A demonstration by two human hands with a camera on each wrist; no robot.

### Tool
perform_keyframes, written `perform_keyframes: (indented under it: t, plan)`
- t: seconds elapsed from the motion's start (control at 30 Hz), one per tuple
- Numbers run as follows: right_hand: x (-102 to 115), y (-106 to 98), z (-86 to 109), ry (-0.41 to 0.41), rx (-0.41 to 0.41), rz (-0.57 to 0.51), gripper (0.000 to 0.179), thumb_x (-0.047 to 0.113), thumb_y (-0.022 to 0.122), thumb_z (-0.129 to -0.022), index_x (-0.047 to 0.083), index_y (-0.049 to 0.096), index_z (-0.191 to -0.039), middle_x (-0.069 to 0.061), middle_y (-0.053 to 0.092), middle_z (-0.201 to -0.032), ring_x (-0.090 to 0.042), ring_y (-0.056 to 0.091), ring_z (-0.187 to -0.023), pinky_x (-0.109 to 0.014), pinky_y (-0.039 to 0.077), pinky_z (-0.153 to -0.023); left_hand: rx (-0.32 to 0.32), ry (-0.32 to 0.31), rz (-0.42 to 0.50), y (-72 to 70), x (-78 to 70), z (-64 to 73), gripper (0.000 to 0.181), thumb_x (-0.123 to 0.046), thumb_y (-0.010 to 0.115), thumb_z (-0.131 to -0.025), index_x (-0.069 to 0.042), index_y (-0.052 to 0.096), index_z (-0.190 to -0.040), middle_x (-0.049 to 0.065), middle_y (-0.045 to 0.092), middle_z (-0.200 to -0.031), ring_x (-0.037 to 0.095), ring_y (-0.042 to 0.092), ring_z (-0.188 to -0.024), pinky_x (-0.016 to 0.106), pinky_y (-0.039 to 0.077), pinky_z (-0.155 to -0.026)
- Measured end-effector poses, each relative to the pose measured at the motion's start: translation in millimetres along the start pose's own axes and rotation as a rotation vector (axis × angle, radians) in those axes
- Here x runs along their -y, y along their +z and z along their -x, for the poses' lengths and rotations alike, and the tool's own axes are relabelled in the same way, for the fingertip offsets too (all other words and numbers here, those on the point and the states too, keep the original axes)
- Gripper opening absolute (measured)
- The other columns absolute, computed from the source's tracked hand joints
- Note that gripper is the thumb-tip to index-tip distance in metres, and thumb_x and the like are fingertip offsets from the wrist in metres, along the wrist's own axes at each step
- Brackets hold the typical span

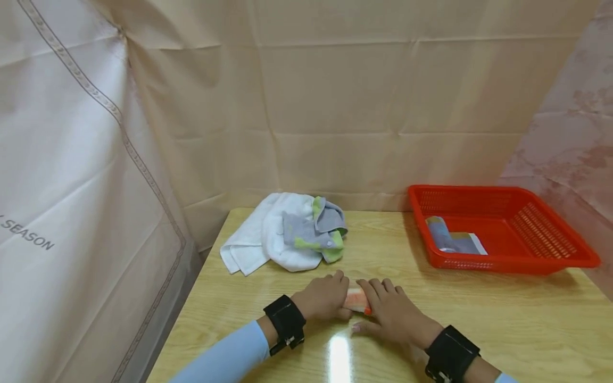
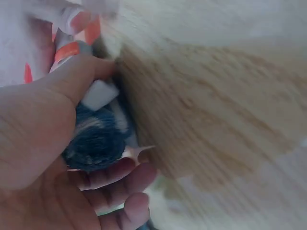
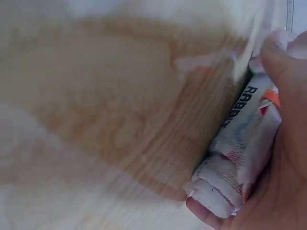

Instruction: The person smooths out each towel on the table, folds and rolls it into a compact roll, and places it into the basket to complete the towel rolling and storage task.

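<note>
Between my two hands lies a rolled cloth point(image 1: 356, 301), orange and white in the middle, low over the wooden table. My left hand point(image 1: 325, 298) grips one end. In the left wrist view that end of the rolled cloth point(image 2: 96, 141) is a dark blue coil, with the thumb on one side and the fingers curved round the other. The other end is held by my right hand point(image 1: 395, 314). The right wrist view shows this end of the rolled cloth point(image 3: 240, 153) as white fabric with "RABBIT" lettering, against the palm. Some right fingers are hidden behind the roll.
Behind my hands a crumpled white towel point(image 1: 258, 239) lies on the table point(image 1: 479, 319), with a grey and green cloth point(image 1: 316, 231) on top. At the back right stands a red basket point(image 1: 507, 264), holding a grey-blue roll point(image 1: 440, 234) and a flatter grey piece point(image 1: 468, 243).
</note>
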State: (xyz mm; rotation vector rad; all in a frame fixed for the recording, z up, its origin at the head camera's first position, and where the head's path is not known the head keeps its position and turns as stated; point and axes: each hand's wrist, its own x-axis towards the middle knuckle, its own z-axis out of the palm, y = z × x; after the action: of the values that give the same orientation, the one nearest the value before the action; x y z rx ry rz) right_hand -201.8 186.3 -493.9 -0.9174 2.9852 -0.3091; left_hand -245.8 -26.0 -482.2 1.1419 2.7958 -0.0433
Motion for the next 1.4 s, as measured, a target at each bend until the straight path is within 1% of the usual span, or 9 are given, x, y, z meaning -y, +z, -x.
perform_keyframes:
  t: [0.13,0.33,0.57,0.73,0.9,1.03,1.13,1.2,1.4]
  plan:
    - [-7.0,0.0,-5.7,-0.027,-0.040,0.047,0.096,0.075,0.065,-0.084,0.003,0.045,-0.144,-0.015,0.053,-0.127,-0.039,0.053,-0.111,-0.061,0.050,-0.084,-0.036,-0.034,0.062,4.7,2.0,-5.8,0.075,-0.063,0.071,-0.089,-0.010,0.049,-0.139,0.010,0.054,-0.118,0.018,0.060,-0.079,0.027,0.048,-0.055]
    - [-19.5,2.3,-13.4,-0.086,-0.100,0.051,0.076,0.059,0.077,-0.085,0.005,0.050,-0.130,-0.007,0.051,-0.107,-0.027,0.052,-0.091,-0.045,0.051,-0.071,-0.010,-0.029,0.086,4.9,9.6,-18.1,0.057,-0.049,0.077,-0.090,-0.014,0.054,-0.127,0.002,0.054,-0.102,0.013,0.054,-0.068,0.027,0.045,-0.053]
    - [-31.0,3.5,-13.1,-0.070,-0.071,-0.163,0.055,0.025,0.086,-0.085,0.012,0.048,-0.122,0.004,0.059,-0.100,-0.012,0.059,-0.085,-0.035,0.053,-0.075,-0.023,-0.023,0.043,-1.5,9.0,-27.3,0.045,-0.032,0.086,-0.076,-0.013,0.064,-0.110,-0.003,0.063,-0.093,0.011,0.058,-0.074,0.029,0.049,-0.059]
    - [-35.7,-8.9,-5.7,0.002,-0.062,-0.188,0.063,0.018,0.088,-0.078,0.016,0.046,-0.125,0.007,0.059,-0.101,-0.010,0.058,-0.085,-0.033,0.052,-0.075,-0.131,-0.032,0.104,-6.0,7.7,-26.1,0.039,-0.028,0.086,-0.077,-0.012,0.062,-0.103,-0.004,0.060,-0.081,0.009,0.056,-0.066,0.029,0.047,-0.055]
    - [-59.2,-45.8,0.4,-0.006,-0.276,-0.147,0.057,0.012,0.088,-0.078,0.008,0.056,-0.126,0.000,0.060,-0.109,-0.016,0.058,-0.091,-0.039,0.053,-0.078,-0.320,-0.042,0.206,-12.0,9.6,-32.8,0.030,-0.029,0.078,-0.092,-0.009,0.065,-0.110,-0.002,0.064,-0.083,0.008,0.057,-0.064,0.022,0.044,-0.051]
    - [-82.3,-88.8,3.3,0.080,-0.418,-0.111,0.055,0.011,0.085,-0.081,0.001,0.056,-0.127,-0.009,0.065,-0.104,-0.023,0.062,-0.085,-0.045,0.055,-0.073,-0.442,0.082,0.206,-25.1,-4.1,-60.8,0.017,-0.022,0.068,-0.101,-0.011,0.071,-0.113,0.000,0.066,-0.102,0.010,0.062,-0.086,0.018,0.049,-0.069]
    - [-93.0,-112.5,4.9,0.192,-0.401,-0.120,0.062,0.014,0.081,-0.086,-0.003,0.044,-0.133,-0.018,0.066,-0.102,-0.024,0.063,-0.074,-0.043,0.056,-0.064,-0.520,0.215,0.111,-31.8,-27.3,-88.7,0.021,-0.021,0.064,-0.103,-0.012,0.071,-0.121,0.001,0.064,-0.118,0.013,0.059,-0.106,0.019,0.048,-0.088]
    - [-98.9,-120.4,4.9,0.245,-0.385,-0.112,0.064,0.016,0.079,-0.089,-0.003,0.037,-0.133,-0.023,0.065,-0.099,-0.025,0.063,-0.068,-0.040,0.056,-0.059,-0.581,0.282,0.012,-33.8,-45.1,-107.6,0.021,-0.023,0.064,-0.103,-0.014,0.072,-0.121,0.000,0.063,-0.121,0.013,0.057,-0.109,0.019,0.046,-0.092]
    - [-113.5,-125.9,-2.2,0.305,-0.407,-0.076,0.056,0.019,0.077,-0.092,-0.003,0.040,-0.128,-0.021,0.061,-0.104,-0.032,0.061,-0.084,-0.046,0.053,-0.069,-0.639,0.295,-0.219,-39.9,-82.8,-146.6,0.017,-0.022,0.063,-0.104,-0.018,0.077,-0.112,-0.006,0.066,-0.112,0.011,0.056,-0.101,0.018,0.044,-0.086]
